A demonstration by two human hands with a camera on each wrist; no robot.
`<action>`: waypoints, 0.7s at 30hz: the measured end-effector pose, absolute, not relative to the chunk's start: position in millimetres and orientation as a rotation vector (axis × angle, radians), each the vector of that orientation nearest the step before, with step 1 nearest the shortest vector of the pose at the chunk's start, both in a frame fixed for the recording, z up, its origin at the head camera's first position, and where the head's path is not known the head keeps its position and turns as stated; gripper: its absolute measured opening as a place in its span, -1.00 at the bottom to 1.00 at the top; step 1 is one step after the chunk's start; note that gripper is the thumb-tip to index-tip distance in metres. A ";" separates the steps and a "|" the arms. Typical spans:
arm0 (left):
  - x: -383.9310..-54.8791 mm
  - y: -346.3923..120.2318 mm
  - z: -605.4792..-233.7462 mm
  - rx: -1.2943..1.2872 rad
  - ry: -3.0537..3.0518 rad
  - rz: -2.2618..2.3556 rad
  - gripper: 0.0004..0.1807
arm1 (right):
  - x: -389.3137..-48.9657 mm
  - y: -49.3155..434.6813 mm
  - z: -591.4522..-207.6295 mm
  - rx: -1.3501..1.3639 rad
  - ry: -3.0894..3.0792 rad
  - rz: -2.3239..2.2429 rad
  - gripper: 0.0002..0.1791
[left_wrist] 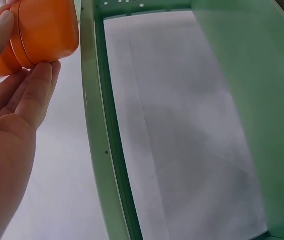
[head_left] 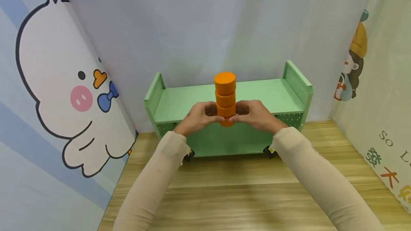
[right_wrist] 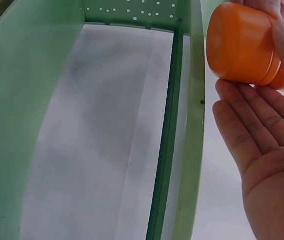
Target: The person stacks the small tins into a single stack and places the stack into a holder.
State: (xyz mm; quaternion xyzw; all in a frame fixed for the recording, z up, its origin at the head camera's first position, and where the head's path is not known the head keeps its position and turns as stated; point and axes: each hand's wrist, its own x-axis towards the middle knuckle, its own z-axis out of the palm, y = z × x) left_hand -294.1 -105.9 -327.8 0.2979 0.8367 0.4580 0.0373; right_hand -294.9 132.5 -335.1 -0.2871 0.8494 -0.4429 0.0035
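Observation:
An upright stack of orange cylinders (head_left: pixel 226 95), which look like lidded jars, is held in front of the green shelf's top board. My left hand (head_left: pixel 199 117) grips the lower part from the left, thumb on the near side and fingers behind. From the right, my right hand (head_left: pixel 257 116) holds the same lower part, its thumb close to the other thumb. In the left wrist view the left fingertips touch the smooth orange jar (left_wrist: pixel 46 30). The right wrist view has the right hand's fingers against the orange jar (right_wrist: pixel 242 45). The stack's far side is hidden.
A green shelf (head_left: pixel 183 97) with raised ends and perforated panels stands against the pale back curtain (head_left: pixel 192 27). Black feet (head_left: pixel 269 152) are at its lower front. Wood-grain surface (head_left: pixel 224 202) spreads before it. Cartoon-printed curtains (head_left: pixel 51 81) flank both sides.

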 end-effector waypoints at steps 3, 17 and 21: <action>-296.4 -105.2 -327.5 0.896 2.577 1.399 -0.53 | -297.9 132.4 -334.8 -0.896 2.660 -1.383 -0.46; -304.6 -101.6 -325.6 0.856 2.581 1.416 -0.51 | -307.2 132.3 -331.5 -0.852 2.650 -1.388 -0.46; -307.1 -99.0 -326.4 0.838 2.575 1.441 -0.50 | -309.8 133.3 -331.6 -0.846 2.645 -1.394 -0.46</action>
